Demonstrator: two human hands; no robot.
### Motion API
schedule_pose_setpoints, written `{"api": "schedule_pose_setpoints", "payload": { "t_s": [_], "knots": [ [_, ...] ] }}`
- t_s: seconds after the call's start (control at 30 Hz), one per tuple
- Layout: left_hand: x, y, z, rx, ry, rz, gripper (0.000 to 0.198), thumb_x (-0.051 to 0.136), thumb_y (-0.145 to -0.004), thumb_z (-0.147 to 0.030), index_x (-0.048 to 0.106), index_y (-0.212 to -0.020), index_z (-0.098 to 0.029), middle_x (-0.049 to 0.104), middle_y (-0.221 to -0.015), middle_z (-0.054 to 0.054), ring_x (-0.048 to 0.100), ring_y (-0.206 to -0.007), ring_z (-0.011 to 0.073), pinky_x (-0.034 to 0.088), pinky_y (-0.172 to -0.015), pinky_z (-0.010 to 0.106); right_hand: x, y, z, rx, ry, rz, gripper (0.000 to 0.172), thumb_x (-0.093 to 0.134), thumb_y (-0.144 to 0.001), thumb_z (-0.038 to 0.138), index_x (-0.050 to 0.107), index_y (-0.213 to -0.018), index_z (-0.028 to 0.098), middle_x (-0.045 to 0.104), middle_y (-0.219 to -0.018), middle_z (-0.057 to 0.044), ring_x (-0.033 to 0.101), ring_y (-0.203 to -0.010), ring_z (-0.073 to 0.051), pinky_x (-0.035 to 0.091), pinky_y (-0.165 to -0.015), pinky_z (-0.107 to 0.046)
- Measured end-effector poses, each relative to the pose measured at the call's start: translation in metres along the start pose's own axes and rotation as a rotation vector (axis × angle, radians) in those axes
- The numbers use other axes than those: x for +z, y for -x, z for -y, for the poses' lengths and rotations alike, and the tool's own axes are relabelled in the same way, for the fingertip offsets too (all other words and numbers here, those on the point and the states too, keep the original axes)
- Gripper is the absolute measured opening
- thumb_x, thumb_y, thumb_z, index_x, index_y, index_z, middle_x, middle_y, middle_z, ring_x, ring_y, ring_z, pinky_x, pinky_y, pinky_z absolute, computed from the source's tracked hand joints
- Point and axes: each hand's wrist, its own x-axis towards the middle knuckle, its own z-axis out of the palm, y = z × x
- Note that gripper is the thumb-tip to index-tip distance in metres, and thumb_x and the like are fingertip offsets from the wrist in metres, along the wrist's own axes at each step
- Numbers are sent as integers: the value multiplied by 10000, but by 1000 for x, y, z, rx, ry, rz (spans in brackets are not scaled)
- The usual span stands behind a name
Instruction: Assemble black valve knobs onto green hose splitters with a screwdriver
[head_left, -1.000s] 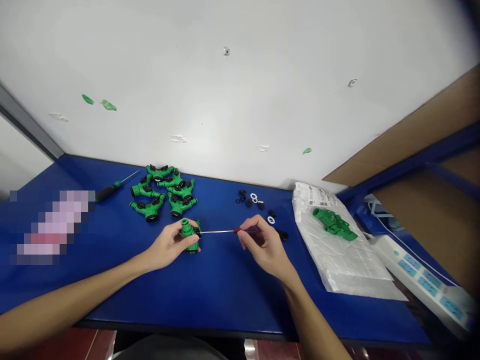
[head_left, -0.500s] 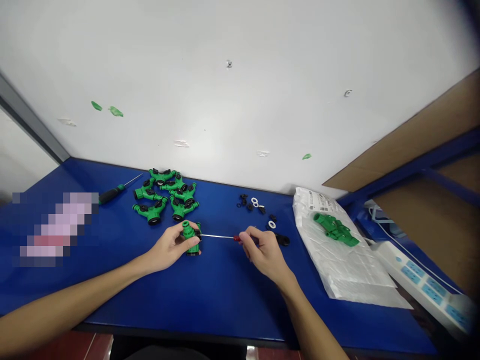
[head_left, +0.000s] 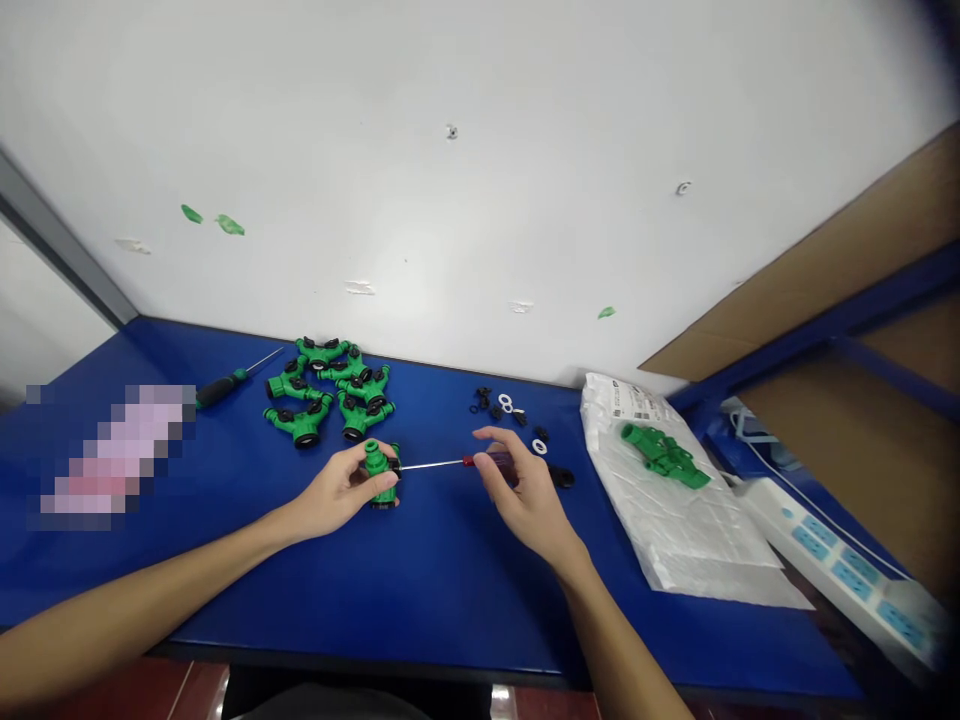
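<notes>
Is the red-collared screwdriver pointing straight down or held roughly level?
Roughly level: the screwdriver runs sideways from the right hand to the green connector in the left hand.

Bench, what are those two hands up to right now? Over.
Left hand gripping green connector. Right hand around screwdriver, index finger lifted, shaft reaching connector. White rings lie beyond right hand, off the shaft's line.
</notes>
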Motion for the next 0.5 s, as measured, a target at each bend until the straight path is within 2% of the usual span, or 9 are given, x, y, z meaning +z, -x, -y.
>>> {"api": "schedule_pose_setpoints", "payload": {
  "t_s": [0.07,0.17,0.27,0.33,0.43,0.5],
  "knots": [
    [0,0,1,4,2,3,322,687,-813,-397,556,-996,-168,605,-777,-18,719,-716,213,577,-704,361,1,0,-2,19,-85,-26,218,548,-926,412,528,-1003,209,535,-599,46,483,-459,-111,381,-450,-232],
    [0,0,1,3,3,-2,326,687,-812,-397,554,-1002,-168,616,-795,-10,725,-721,219,575,-705,362,0,1,-3,-12,-90,4,214,527,-938,396,521,-841,205,514,-558,43,477,-460,-108,394,-460,-231],
    [0,0,0,0,22,-8,331,682,-814,-408,549,-995,-164,618,-814,-6,722,-719,214,582,-719,371,-5,3,2,-64,-13,128,133,551,-921,318,553,-989,204,601,-782,-16,585,-681,-143,499,-635,-264],
    [0,0,-1,3,28,-12,331,676,-818,-413,547,-992,-163,617,-828,-2,720,-717,210,586,-723,374,-7,4,5,-68,-20,175,156,568,-904,288,533,-1038,215,611,-869,-31,606,-770,-157,517,-704,-281],
    [-1,1,0,9,10,-6,328,670,-826,-408,541,-1004,-165,611,-832,-1,719,-728,210,583,-727,369,-5,4,4,-57,-53,156,116,587,-899,318,573,-920,205,630,-764,-16,600,-656,-146,491,-609,-260],
    [-1,2,1,11,-6,21,317,662,-835,-404,540,-1003,-165,604,-824,-2,719,-736,210,577,-718,356,-2,3,1,-50,-16,116,202,569,-916,350,610,-801,189,605,-622,3,556,-536,-129,443,-537,-253]
  ]
}}
